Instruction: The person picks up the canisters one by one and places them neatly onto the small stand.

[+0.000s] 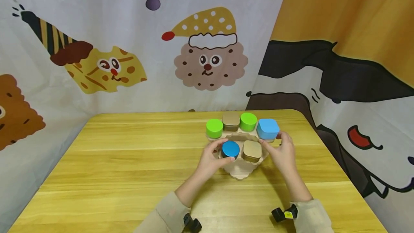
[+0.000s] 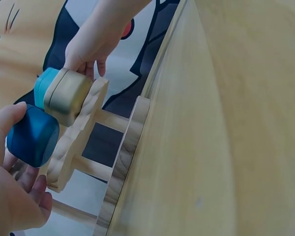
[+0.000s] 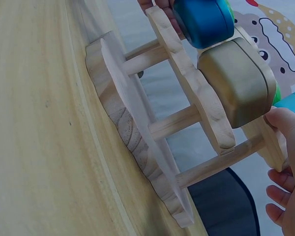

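A tiered wooden stand carries several small coloured tins near the back right of the table. Its wavy-edged shelf is joined by dowels to a base. My left hand pinches a round dark blue tin at the front left, thumb and fingers on opposite sides. At the stand's right end, my right hand grips the wooden edge, its thumb close to a gold tin and its fingers curled beneath. Just above that hand sits a light blue tin.
Two green tins and a brown tin stand in the back row. The stand rests on a wood-grain table. Behind hangs a curtain with cartoon prints.
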A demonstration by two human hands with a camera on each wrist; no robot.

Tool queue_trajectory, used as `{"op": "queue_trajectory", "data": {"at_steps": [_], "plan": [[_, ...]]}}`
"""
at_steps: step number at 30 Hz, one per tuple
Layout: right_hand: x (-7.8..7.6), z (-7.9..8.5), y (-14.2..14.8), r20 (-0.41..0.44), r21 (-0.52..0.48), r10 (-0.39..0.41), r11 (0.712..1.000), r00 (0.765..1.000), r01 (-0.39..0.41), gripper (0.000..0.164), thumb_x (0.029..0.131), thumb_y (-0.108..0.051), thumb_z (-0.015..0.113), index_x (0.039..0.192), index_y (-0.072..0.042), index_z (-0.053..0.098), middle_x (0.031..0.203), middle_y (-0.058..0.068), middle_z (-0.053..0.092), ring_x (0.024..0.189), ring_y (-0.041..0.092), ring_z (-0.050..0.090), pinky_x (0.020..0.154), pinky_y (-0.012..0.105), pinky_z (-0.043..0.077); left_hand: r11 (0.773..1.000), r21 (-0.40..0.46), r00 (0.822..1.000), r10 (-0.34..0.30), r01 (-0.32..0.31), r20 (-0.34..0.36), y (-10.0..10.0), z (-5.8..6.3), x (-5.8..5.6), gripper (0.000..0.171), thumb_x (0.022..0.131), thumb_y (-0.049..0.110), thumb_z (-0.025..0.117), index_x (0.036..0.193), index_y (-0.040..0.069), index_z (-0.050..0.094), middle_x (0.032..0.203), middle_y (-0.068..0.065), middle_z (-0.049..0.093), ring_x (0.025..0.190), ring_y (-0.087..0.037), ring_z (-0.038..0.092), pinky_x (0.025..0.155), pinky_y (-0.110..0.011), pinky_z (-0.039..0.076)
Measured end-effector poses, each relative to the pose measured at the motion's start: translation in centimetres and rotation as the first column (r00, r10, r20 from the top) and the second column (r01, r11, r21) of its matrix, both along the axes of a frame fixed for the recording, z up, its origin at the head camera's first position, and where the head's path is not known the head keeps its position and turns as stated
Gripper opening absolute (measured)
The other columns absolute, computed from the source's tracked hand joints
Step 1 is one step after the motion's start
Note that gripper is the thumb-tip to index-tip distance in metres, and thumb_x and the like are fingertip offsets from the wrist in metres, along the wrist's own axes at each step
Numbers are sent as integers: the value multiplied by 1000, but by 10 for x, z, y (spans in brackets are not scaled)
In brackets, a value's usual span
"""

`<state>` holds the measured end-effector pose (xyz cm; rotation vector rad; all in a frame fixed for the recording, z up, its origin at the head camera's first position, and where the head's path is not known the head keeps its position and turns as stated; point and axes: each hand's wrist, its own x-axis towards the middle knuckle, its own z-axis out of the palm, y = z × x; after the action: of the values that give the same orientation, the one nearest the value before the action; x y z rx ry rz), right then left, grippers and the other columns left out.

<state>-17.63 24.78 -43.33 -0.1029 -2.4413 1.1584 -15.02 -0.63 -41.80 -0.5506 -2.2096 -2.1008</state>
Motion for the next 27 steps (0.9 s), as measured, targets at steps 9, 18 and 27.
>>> {"op": "queue_trajectory", "data": {"at_steps": [9, 18, 27], "plan": [[0, 0, 0, 5, -1, -3, 1000, 1000, 3, 64, 78, -36, 79, 114, 9, 52, 108, 21, 50, 102, 38, 46, 82, 47, 37, 999, -34, 1000, 4, -5, -12, -1, -3, 1, 57, 74, -3, 79, 126, -2, 58, 124, -17, 56, 113, -31, 50, 100, -52, 34], [1, 0, 0, 15, 5, -9, 1000, 1000, 9, 64, 79, -37, 79, 115, 9, 52, 110, 24, 50, 103, 39, 46, 82, 48, 37, 997, -75, 1000, 5, -7, -26, -1, -2, 2, 55, 76, 1, 79, 126, -2, 58, 121, -18, 55, 112, -32, 48, 98, -55, 34], [1, -1, 1, 22, 10, -6, 1000, 1000, 6, 66, 79, -39, 78, 116, 9, 51, 112, 25, 50, 103, 38, 46, 83, 50, 37, 995, -96, 999, 22, -26, -45, 2, -37, -14, 59, 75, 7, 82, 129, 4, 59, 123, -12, 55, 115, -30, 47, 99, -53, 32]]}}
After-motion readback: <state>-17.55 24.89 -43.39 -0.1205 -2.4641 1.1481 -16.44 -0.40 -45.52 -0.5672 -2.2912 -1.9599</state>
